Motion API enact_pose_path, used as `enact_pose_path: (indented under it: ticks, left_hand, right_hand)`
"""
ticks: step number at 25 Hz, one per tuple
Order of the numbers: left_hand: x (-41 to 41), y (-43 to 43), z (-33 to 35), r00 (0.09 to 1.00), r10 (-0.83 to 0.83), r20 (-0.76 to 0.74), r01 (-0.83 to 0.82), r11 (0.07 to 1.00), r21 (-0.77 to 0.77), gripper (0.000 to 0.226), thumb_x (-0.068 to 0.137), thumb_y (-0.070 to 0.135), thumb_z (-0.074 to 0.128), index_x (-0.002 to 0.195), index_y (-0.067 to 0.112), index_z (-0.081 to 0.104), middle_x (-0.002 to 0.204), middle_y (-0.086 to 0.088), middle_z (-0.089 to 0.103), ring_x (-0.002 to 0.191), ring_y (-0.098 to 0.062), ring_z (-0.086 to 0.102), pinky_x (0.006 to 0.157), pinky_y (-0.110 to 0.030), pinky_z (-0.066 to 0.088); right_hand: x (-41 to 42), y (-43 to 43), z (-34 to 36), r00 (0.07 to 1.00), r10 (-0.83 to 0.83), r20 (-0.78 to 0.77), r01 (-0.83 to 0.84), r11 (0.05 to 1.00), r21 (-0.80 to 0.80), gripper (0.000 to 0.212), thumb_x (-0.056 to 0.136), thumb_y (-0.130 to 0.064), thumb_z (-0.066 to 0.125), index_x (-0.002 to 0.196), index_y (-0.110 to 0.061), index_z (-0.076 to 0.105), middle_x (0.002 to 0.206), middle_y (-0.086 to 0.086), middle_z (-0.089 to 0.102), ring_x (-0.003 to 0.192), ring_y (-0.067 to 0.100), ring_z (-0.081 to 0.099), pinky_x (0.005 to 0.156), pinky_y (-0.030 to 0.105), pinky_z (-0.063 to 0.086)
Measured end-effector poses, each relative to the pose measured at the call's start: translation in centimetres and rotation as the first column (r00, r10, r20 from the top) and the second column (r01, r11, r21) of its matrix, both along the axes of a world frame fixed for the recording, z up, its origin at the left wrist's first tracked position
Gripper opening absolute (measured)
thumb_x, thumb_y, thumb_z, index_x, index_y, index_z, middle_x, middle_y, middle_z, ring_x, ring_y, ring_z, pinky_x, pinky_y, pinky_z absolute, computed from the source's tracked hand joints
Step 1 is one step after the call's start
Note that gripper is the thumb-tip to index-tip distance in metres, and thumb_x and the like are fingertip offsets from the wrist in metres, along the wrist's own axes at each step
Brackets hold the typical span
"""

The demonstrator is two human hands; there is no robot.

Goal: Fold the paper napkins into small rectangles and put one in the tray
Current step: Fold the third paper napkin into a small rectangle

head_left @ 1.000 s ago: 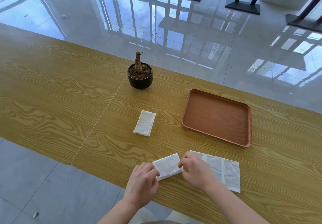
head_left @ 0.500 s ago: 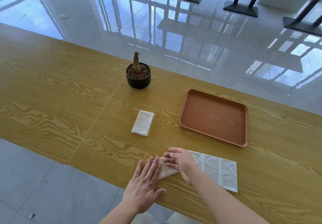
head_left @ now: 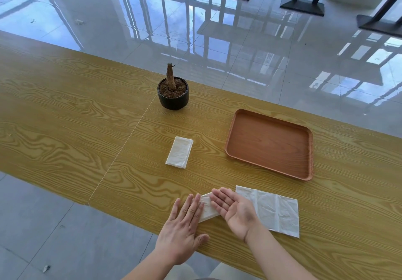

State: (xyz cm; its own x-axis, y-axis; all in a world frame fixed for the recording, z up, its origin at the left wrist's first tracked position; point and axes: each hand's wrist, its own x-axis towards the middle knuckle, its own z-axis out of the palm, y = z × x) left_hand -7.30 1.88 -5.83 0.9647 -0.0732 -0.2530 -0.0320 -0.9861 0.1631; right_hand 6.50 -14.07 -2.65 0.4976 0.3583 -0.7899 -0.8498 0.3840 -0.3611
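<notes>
A small folded white napkin (head_left: 207, 209) lies at the table's near edge. My left hand (head_left: 181, 229) presses flat on its left part, fingers straight. My right hand (head_left: 233, 211) hovers over its right end, palm turned up and fingers spread, holding nothing. An unfolded white napkin (head_left: 275, 211) lies flat just to the right, partly under my right wrist. Another folded napkin (head_left: 179, 155) rests further out, in the middle of the table. The brown wooden tray (head_left: 269, 143) sits to the right of it and holds nothing.
A black pot with a bare stump (head_left: 173, 93) stands at the table's far side, left of the tray. A seam (head_left: 124, 151) runs across the wooden tabletop. Glossy tiled floor and black stand bases (head_left: 302, 6) lie beyond the table.
Both hands let go of the small folded napkin. My left hand flattened onto it and my right hand lifted and turned palm up. The view shifted slightly.
</notes>
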Motion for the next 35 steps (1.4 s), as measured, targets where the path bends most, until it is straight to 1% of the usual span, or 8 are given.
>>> enact_pose_path:
  ticks: [9, 12, 14, 17, 19, 23, 29, 35]
  left_hand:
    - [0.1, -0.2, 0.1, 0.999, 0.006, 0.035, -0.006, 1.0, -0.001, 0.084, 0.095, 0.071, 0.03, 0.154, 0.011, 0.024, 0.164, -0.007, 0.017, 0.15, -0.028, 0.016, 0.113, -0.049, 0.013]
    - [0.4, -0.4, -0.1, 0.994, 0.047, 0.096, -0.042, 0.998, -0.046, 0.072, 0.1, 0.063, 0.03, 0.151, 0.013, 0.034, 0.162, -0.003, 0.023, 0.149, -0.025, 0.021, 0.114, -0.048, 0.015]
    - [1.1, -0.4, 0.3, 0.983, 0.102, 0.15, -0.089, 0.992, -0.092, 0.051, 0.101, 0.049, 0.04, 0.139, 0.017, 0.055, 0.153, 0.0, 0.044, 0.142, -0.024, 0.04, 0.114, -0.047, 0.029]
    - [3.2, -0.5, 1.4, 0.963, 0.181, 0.199, -0.151, 0.976, -0.159, 0.02, 0.084, 0.027, 0.074, 0.103, 0.022, 0.072, 0.122, 0.003, 0.068, 0.112, -0.023, 0.064, 0.086, -0.043, 0.052]
    - [4.5, -0.6, 2.4, 0.948, 0.298, 0.114, -0.27, 0.94, -0.208, 0.025, 0.079, 0.027, 0.078, 0.101, 0.024, 0.068, 0.107, 0.007, 0.065, 0.098, -0.019, 0.06, 0.08, -0.037, 0.047]
    - [6.5, -0.5, 3.2, 0.843, 0.529, -0.103, -0.538, 0.822, -0.184, 0.041, 0.08, 0.042, 0.07, 0.117, 0.032, 0.056, 0.108, 0.008, 0.059, 0.103, -0.016, 0.047, 0.086, -0.036, 0.038]
    - [7.9, -0.2, 3.8, 0.77, 0.592, -0.24, -0.627, 0.771, -0.111, 0.019, 0.076, 0.037, 0.066, 0.091, 0.03, 0.056, 0.1, 0.007, 0.053, 0.102, -0.018, 0.042, 0.085, -0.037, 0.037]
    - [7.2, -0.3, 3.7, 0.747, 0.597, -0.291, -0.662, 0.707, -0.248, 0.023, 0.074, 0.025, 0.063, 0.096, 0.028, 0.056, 0.088, 0.011, 0.066, 0.093, -0.015, 0.059, 0.081, -0.035, 0.046]
  right_hand:
    - [-0.7, -2.0, 0.1, 0.985, 0.07, 0.16, -0.053, 0.992, -0.113, 0.026, 0.105, -0.009, 0.046, 0.122, 0.004, 0.06, 0.116, 0.024, 0.073, 0.111, 0.035, 0.07, 0.098, 0.045, 0.053]
    - [-1.2, -2.1, 0.6, 0.935, 0.26, 0.24, -0.215, 0.956, -0.2, 0.023, 0.103, -0.004, 0.048, 0.117, 0.0, 0.066, 0.114, 0.017, 0.075, 0.109, 0.028, 0.072, 0.094, 0.039, 0.055]
    - [-1.7, -1.9, 0.4, 0.903, 0.359, 0.237, -0.292, 0.916, -0.275, 0.022, 0.1, 0.001, 0.05, 0.113, 0.0, 0.069, 0.111, 0.017, 0.076, 0.106, 0.028, 0.072, 0.091, 0.038, 0.058]
    - [-1.2, -2.9, 0.3, 0.892, 0.378, 0.247, -0.243, 0.863, -0.444, 0.021, 0.099, 0.003, 0.05, 0.109, -0.002, 0.068, 0.105, 0.018, 0.076, 0.095, 0.027, 0.073, 0.087, 0.038, 0.06]
    - [-0.6, -3.5, 0.3, 0.849, 0.454, 0.272, -0.233, 0.782, -0.578, 0.018, 0.096, 0.0, 0.056, 0.105, -0.008, 0.069, 0.099, 0.013, 0.077, 0.085, 0.019, 0.072, 0.08, 0.035, 0.061]
    - [-0.8, -2.7, 0.3, 0.715, 0.627, 0.309, -0.249, 0.642, -0.725, 0.014, 0.093, -0.009, 0.061, 0.097, -0.02, 0.07, 0.088, 0.007, 0.076, 0.072, 0.013, 0.068, 0.068, 0.034, 0.06]
    - [-0.9, -1.9, -0.3, 0.514, 0.818, 0.257, -0.273, 0.44, -0.855, 0.012, 0.09, -0.023, 0.066, 0.1, -0.023, 0.071, 0.087, -0.01, 0.069, 0.084, 0.011, 0.065, 0.081, 0.037, 0.059]
    - [-0.6, -1.8, -0.2, 0.491, 0.842, 0.224, -0.298, 0.404, -0.865, 0.016, 0.09, -0.028, 0.066, 0.105, -0.024, 0.071, 0.093, -0.009, 0.07, 0.084, 0.008, 0.064, 0.083, 0.034, 0.059]
